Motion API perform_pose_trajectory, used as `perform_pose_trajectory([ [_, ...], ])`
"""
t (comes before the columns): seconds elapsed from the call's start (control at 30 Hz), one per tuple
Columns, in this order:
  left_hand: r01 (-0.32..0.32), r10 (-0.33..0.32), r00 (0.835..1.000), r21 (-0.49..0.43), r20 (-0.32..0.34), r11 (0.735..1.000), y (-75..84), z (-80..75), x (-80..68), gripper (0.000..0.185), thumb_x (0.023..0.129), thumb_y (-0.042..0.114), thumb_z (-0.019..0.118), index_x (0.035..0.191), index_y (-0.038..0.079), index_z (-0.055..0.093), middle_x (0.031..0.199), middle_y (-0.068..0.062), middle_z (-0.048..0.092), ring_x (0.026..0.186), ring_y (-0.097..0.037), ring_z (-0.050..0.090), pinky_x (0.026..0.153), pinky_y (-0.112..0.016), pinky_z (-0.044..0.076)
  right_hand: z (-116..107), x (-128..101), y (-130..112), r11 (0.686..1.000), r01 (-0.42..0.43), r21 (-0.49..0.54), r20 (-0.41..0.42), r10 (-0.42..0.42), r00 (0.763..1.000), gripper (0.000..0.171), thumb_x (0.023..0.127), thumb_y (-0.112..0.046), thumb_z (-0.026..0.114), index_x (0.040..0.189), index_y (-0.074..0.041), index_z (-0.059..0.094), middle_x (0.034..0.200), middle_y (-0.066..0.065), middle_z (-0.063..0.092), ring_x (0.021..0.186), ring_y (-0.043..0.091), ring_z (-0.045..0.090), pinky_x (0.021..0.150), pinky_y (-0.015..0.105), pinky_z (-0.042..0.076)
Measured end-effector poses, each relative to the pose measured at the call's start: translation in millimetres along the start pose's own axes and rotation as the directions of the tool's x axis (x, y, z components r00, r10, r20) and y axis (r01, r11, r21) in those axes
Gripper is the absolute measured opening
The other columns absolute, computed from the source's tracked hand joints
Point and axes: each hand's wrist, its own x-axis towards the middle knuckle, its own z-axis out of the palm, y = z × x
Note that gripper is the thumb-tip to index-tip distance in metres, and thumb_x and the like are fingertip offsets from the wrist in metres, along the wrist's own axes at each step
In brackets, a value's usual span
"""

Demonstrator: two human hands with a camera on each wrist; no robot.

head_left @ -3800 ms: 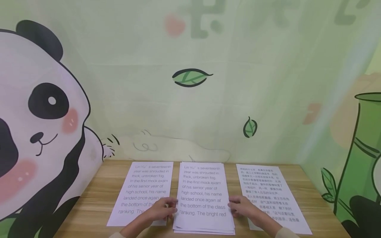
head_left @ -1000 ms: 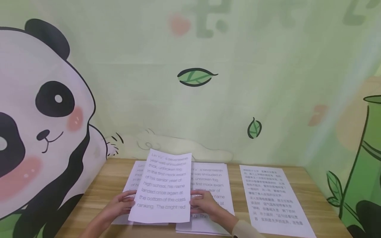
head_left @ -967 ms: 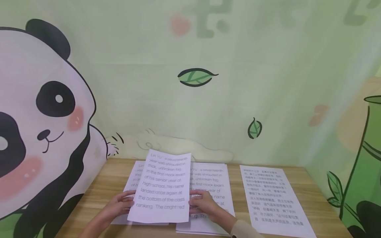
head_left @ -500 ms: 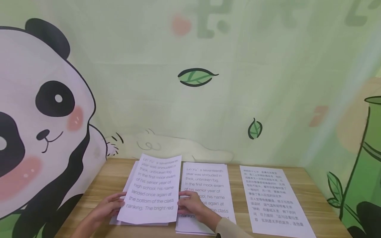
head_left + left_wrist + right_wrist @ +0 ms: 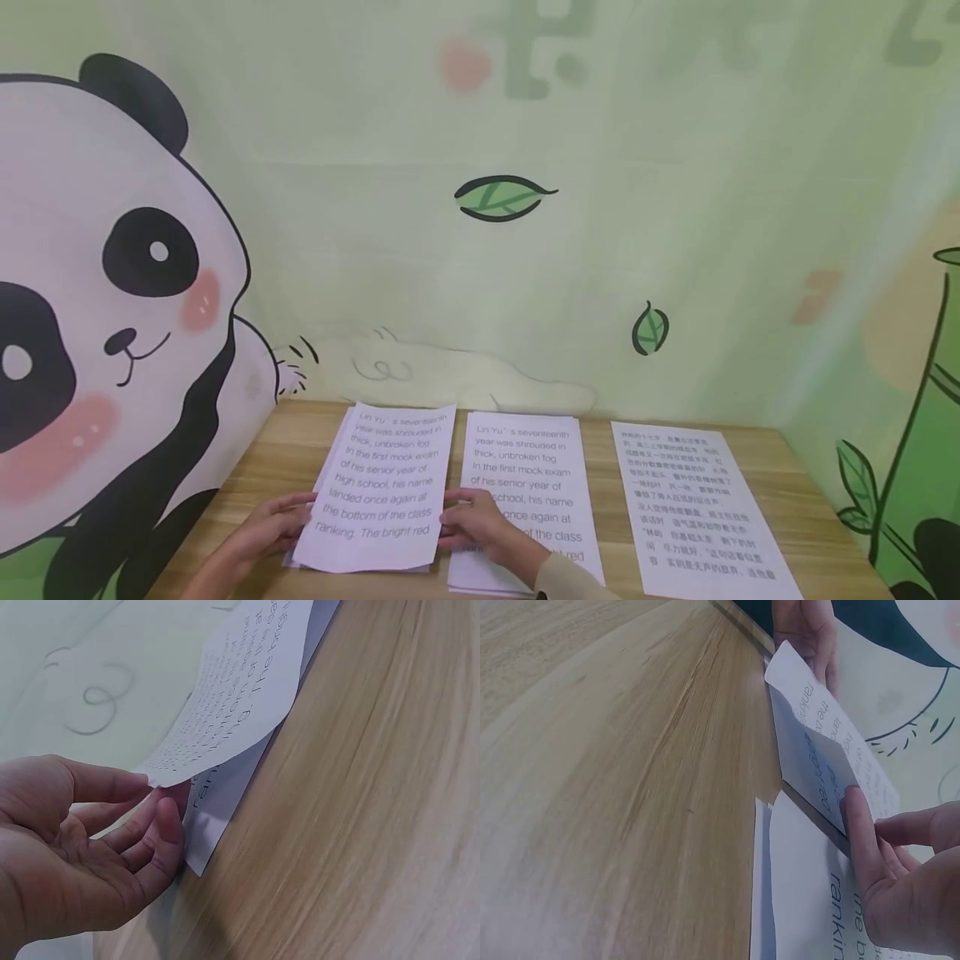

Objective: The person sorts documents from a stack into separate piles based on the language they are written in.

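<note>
The left hand [image 5: 270,531] and right hand [image 5: 477,525] pinch a sheet [image 5: 375,492] by opposite edges, bottom end raised over another page [image 5: 206,841].

Seemingly slim gap under raised sheet [image 5: 375,492]

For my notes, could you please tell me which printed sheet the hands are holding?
The upper English sheet at left: the left hand and right hand pinch its edges. The sheet beneath, middle stack and Chinese sheet lie on the table.
</note>
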Motion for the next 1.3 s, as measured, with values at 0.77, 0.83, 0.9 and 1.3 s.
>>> perform_pose_trajectory([
  [0.77, 0.032, -0.029, 0.991, 0.017, -0.131, 0.999, -4.8, -11.1, 0.8, 0.050, 0.100, 0.009, 0.057, 0.144, -0.011, 0.046, 0.095, -0.005, 0.074, 0.083, -0.015, 0.067, 0.071, -0.030, 0.056, 11.3, 8.9, -6.7, 0.992, -0.013, -0.123, 0.034, 0.018, 0.999, 0.046, 0.093, -0.001, 0.061, 0.137, 0.011, 0.053, 0.097, 0.020, 0.076, 0.086, 0.031, 0.077, 0.073, 0.037, 0.065],
  [0.83, 0.029, -0.025, 0.990, 0.022, -0.137, 0.999, -3.7, -13.0, -1.7, 0.049, 0.100, 0.011, 0.057, 0.142, -0.012, 0.047, 0.089, 0.000, 0.071, 0.079, -0.013, 0.063, 0.066, -0.027, 0.053, 8.4, 5.9, -8.5, 0.991, 0.008, -0.134, 0.049, -0.001, 0.999, 0.048, 0.093, -0.001, 0.060, 0.138, 0.014, 0.051, 0.099, 0.024, 0.075, 0.086, 0.033, 0.078, 0.073, 0.039, 0.065],
  [0.9, 0.034, -0.030, 0.988, 0.023, -0.152, 0.999, -1.3, -13.9, -3.5, 0.049, 0.101, 0.014, 0.056, 0.141, -0.012, 0.047, 0.084, 0.003, 0.068, 0.076, -0.011, 0.060, 0.063, -0.025, 0.049, 4.6, 2.2, -10.8, 0.990, 0.033, -0.141, 0.062, -0.025, 0.998, 0.050, 0.093, -0.002, 0.059, 0.139, 0.016, 0.048, 0.102, 0.027, 0.074, 0.086, 0.034, 0.077, 0.072, 0.041, 0.065],
  [1.3, -0.010, 0.012, 0.998, 0.032, -0.069, 0.999, 24.9, 13.4, -6.2, 0.047, 0.101, 0.015, 0.056, 0.143, -0.006, 0.052, 0.106, -0.006, 0.073, 0.084, -0.016, 0.061, 0.066, -0.026, 0.048, -27.9, -17.9, -22.5, 0.978, 0.079, -0.195, 0.067, -0.067, 0.995, 0.043, 0.096, -0.002, 0.056, 0.137, 0.011, 0.054, 0.107, 0.028, 0.073, 0.084, 0.029, 0.077, 0.072, 0.039, 0.065],
])
